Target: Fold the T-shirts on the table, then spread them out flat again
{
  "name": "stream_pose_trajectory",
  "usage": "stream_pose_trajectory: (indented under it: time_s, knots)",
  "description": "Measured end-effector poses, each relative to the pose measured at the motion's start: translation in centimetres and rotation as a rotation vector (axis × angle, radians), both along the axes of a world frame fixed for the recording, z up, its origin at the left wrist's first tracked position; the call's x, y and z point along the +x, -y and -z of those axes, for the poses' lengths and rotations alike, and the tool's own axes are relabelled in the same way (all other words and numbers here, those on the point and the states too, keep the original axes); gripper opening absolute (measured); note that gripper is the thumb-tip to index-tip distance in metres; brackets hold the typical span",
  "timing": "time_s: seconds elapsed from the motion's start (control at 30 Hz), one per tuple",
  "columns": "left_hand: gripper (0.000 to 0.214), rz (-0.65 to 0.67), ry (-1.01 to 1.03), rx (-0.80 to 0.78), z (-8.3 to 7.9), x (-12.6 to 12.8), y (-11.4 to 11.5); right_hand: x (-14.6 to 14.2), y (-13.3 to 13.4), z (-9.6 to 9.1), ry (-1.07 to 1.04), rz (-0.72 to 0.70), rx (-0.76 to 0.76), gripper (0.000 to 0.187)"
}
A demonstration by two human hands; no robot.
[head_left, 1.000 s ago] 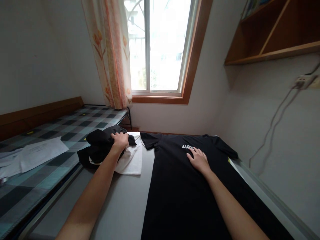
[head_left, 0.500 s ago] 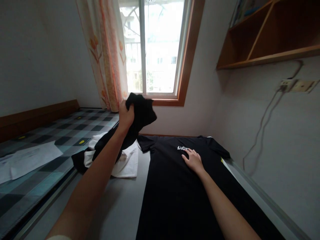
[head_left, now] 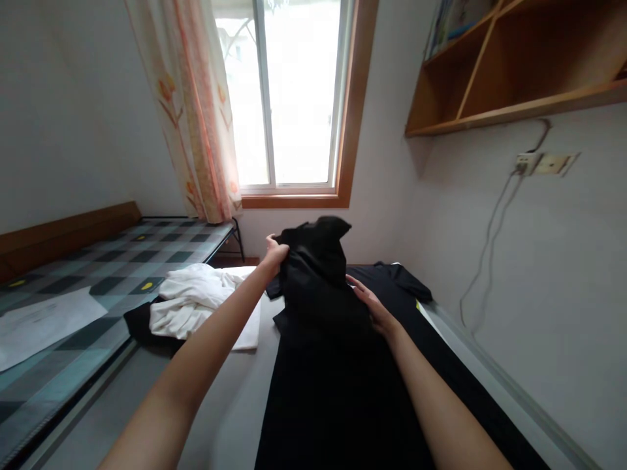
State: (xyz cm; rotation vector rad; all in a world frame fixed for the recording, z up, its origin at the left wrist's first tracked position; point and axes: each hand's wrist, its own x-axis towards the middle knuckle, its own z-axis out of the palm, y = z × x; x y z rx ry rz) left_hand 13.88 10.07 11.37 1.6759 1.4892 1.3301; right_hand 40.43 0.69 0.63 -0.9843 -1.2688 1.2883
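Observation:
A bunched black garment hangs in front of me, its upper edge pinched in my left hand. My right hand is at the garment's right side, fingers stretched out along the cloth and their tips partly hidden by it. Beneath, a black T-shirt lies spread flat on the pale surface. The bunched garment covers its chest, where the white lettering no longer shows.
Crumpled white clothes lie to the left, with black fabric beside them. A checked bed holds a sheet of paper. A wooden shelf and a socket with a cable are on the right wall.
My left hand has carried the black garment from above the white clothes rightward over the T-shirt. My right hand has come off the T-shirt's chest to the garment's side.

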Motion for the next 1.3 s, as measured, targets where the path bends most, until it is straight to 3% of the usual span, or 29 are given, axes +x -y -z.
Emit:
stream_pose_trajectory:
  time_s: [0.1,0.23,0.3,0.4,0.53,0.67,0.77,0.83,0.93,1.03,1.13,1.23,1.3]
  knots:
    - [0.049,-0.027,-0.075,-0.016,4.3,-0.7,1.6,0.0,-0.8,0.6,-0.051,0.036,-0.103,0.054]
    - [0.019,0.322,-0.363,0.030,7.7,0.2,2.8,-0.1,-2.0,1.5,-0.008,0.129,-0.102,0.044]
    - [0.022,0.389,-0.491,0.028,8.7,0.9,3.1,0.0,-2.4,1.9,0.013,0.133,-0.091,0.044]
    - [0.032,0.361,-0.659,0.016,9.4,1.3,3.5,0.1,-2.7,2.4,0.057,0.123,-0.074,0.045]
    - [0.029,0.371,-0.699,0.046,9.6,1.4,3.7,0.1,-2.8,2.8,0.101,0.123,-0.060,0.044]
    - [0.021,0.464,-0.437,0.020,9.8,2.2,3.7,-0.8,-2.4,2.0,0.145,0.145,-0.018,0.045]
    - [0.041,0.522,-0.053,-0.215,9.8,3.3,4.0,-2.0,-1.6,0.9,0.169,0.141,0.107,0.043]
    - [0.054,0.512,0.149,-0.389,9.7,3.8,4.3,-3.0,-0.8,0.2,0.197,0.055,0.151,0.042]
    - [0.057,0.429,0.230,-0.457,9.7,4.0,4.8,-4.0,0.1,-0.3,0.249,-0.133,0.127,0.044]
    - [0.038,0.385,0.194,-0.396,10.1,3.9,4.9,-4.2,0.1,-0.1,0.225,-0.188,0.103,0.049]
    - [0.008,0.396,0.218,-0.336,10.3,3.9,4.6,-3.6,-0.8,0.9,0.138,-0.071,0.066,0.059]
    - [0.008,0.409,0.400,-0.298,9.1,3.8,4.7,-2.4,-2.2,2.0,0.106,0.201,0.068,0.061]
    - [0.017,0.490,0.599,-0.316,7.5,3.7,5.1,-1.6,-2.9,2.7,0.092,0.363,0.075,0.062]
